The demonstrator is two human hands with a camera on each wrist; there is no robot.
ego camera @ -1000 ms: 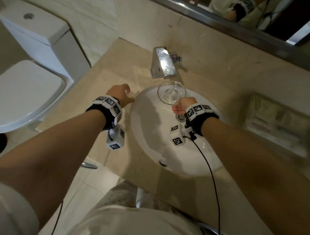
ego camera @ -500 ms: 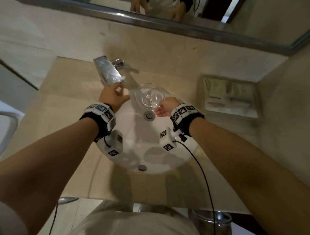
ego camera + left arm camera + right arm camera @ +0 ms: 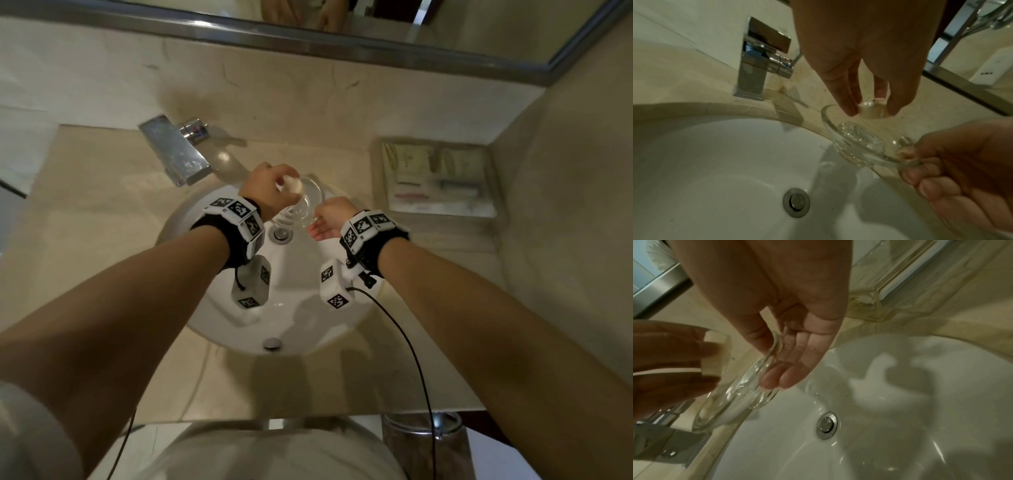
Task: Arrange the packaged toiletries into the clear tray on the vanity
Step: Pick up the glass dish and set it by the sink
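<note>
My right hand pinches the rim of a small clear glass dish, thumb on top and fingers beneath; the dish is tilted over the back of the white sink. My left hand grips a small round white soap at the dish's upper edge; the soap touches the glass. The clear tray sits on the vanity at the right, with flat packaged toiletries inside. It is apart from both hands.
A chrome faucet stands behind the sink on the left. The drain lies just under the dish. A mirror frame runs along the back wall, and a side wall closes the vanity's right end.
My left hand has moved right from beside the faucet, bringing the soap onto the dish. The right hand has tilted the dish toward it. The head view has swung right.
</note>
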